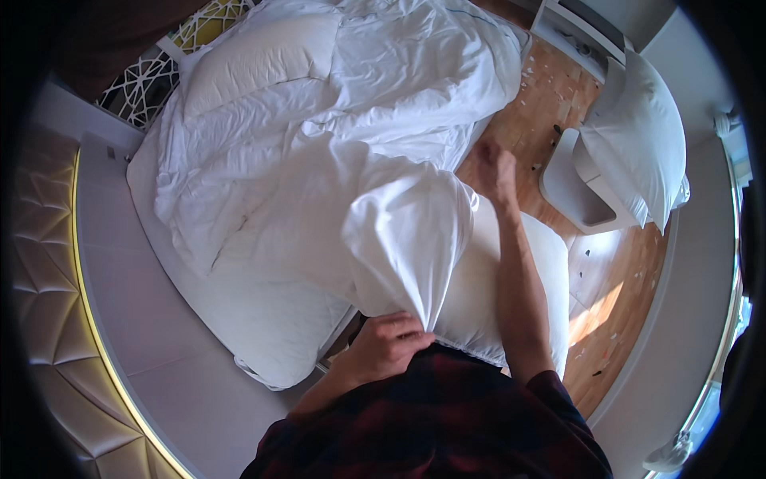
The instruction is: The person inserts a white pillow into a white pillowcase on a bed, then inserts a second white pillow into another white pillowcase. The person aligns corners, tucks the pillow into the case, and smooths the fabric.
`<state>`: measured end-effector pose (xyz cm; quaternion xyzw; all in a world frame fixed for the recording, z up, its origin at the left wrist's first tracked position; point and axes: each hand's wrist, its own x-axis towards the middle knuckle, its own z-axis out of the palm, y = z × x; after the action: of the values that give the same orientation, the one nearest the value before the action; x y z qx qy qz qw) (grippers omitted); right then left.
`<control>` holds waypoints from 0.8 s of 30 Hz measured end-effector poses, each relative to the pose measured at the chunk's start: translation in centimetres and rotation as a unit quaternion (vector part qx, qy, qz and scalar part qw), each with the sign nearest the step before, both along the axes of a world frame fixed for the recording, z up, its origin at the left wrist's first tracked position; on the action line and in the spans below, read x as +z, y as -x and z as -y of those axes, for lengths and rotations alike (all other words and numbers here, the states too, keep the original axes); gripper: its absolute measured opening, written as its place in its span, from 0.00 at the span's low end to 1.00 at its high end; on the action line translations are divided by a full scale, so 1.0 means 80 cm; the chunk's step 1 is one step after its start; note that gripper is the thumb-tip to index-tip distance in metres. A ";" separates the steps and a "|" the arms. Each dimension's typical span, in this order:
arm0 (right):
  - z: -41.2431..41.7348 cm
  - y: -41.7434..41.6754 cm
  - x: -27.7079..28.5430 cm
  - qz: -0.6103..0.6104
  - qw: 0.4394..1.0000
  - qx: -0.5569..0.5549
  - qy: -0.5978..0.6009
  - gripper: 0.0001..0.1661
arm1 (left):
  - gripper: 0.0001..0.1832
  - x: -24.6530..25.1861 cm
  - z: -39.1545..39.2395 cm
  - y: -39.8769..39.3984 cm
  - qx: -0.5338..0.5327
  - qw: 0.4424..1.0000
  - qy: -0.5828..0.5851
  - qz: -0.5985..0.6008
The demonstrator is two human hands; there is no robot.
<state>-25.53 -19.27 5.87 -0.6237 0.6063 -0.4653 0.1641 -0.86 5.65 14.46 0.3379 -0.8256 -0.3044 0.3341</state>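
Observation:
My left hand (pixel 392 344) is closed on the edge of a white pillowcase or cover (pixel 413 227), close to my body, and the cloth is drawn taut from the fingers. My right hand (pixel 498 170) reaches forward past the cloth's far right side; it is blurred, and whether it grips anything cannot be made out. Beneath my right forearm lies a white pillow (pixel 538 245). A rumpled white duvet (pixel 251 161) covers much of the bed beyond, with another white pillow (pixel 263 60) on it at the upper left.
A further white pillow (pixel 646 132) leans on a white chair or stand (pixel 568 179) at the right. Small scraps are scattered on the wooden floor (pixel 622 317). A tufted headboard panel (pixel 90 383) with a lit edge runs down the left. A white shelf unit (pixel 574 42) stands at the upper right.

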 end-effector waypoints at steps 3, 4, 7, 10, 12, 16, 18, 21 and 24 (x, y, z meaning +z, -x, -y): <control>-0.011 0.035 0.015 0.198 0.979 -0.052 0.009 0.07 | 0.08 -0.013 0.002 -0.011 -0.134 0.987 -0.091 -0.018; -0.018 0.037 0.018 0.150 0.988 -0.040 0.003 0.07 | 0.09 -0.016 0.002 -0.015 -0.159 0.982 -0.102 -0.007; -0.038 0.031 0.017 0.050 0.999 0.021 -0.009 0.07 | 0.10 -0.011 0.011 -0.017 -0.152 0.950 -0.266 0.061; -0.041 -0.022 0.004 -0.001 0.982 0.163 -0.092 0.14 | 0.13 -0.004 0.022 -0.010 -0.048 0.963 -0.263 0.036; -0.053 -0.056 -0.003 -0.227 0.929 0.156 -0.246 0.15 | 0.12 0.020 0.043 0.006 0.042 0.958 -0.281 -0.035; -0.044 -0.066 -0.012 -0.188 0.968 0.153 -0.071 0.05 | 0.11 0.013 0.102 0.025 0.159 0.979 -0.125 0.005; -0.044 -0.065 0.027 -0.092 0.981 0.170 0.012 0.04 | 0.09 0.008 0.128 0.027 0.234 0.965 -0.114 -0.003; -0.049 -0.065 0.052 0.311 0.926 0.143 -0.156 0.08 | 0.10 -0.019 0.165 0.024 0.311 0.950 -0.003 -0.034; -0.016 -0.034 -0.012 0.699 0.649 0.175 -0.244 0.07 | 0.15 -0.051 0.193 0.041 0.272 0.958 -0.027 0.085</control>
<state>-22.80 -17.97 4.94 -0.1460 0.2833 -0.5610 0.7640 -4.16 -9.80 10.37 0.5831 -0.7192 -0.1943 0.3239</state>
